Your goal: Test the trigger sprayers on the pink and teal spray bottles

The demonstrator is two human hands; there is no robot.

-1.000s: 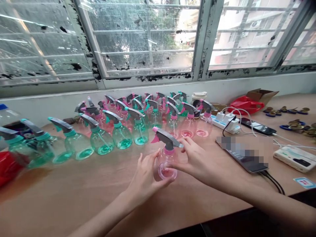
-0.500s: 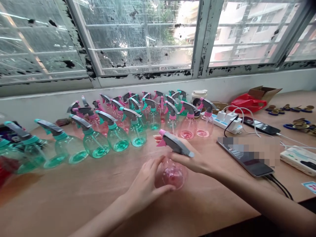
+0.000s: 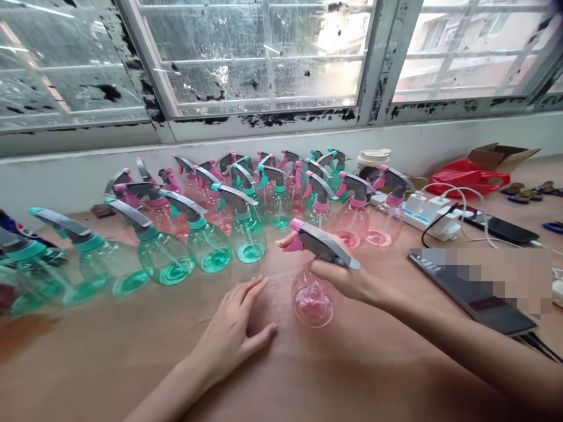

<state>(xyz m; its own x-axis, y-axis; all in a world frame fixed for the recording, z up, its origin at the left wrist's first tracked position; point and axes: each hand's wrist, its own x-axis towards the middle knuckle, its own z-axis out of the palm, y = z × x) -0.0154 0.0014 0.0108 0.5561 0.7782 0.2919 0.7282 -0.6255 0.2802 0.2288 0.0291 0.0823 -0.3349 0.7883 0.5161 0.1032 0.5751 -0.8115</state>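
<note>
A pink spray bottle (image 3: 313,302) with a grey and pink trigger head stands in front of me, tilted slightly. My right hand (image 3: 341,271) is wrapped around its neck under the head, a finger reaching toward the trigger. To its left my left hand (image 3: 237,319) rests near the table with fingers apart, holding nothing and not touching the bottle. The nearest of the other bottles are a green spray bottle (image 3: 249,234) beyond my left hand and a pink spray bottle (image 3: 349,225) behind my right hand.
Several green and pink spray bottles line the back and left of the wooden table (image 3: 281,375). On the right lie a power strip (image 3: 433,220) with chargers, a large phone (image 3: 466,293) and a smaller phone (image 3: 501,225). Behind them are a red plastic bag (image 3: 466,177) and a cardboard box (image 3: 501,157).
My left hand has let go of the pink bottle's body and drawn away to the left. My right hand still grips the neck. The camera's view has shifted slightly.
</note>
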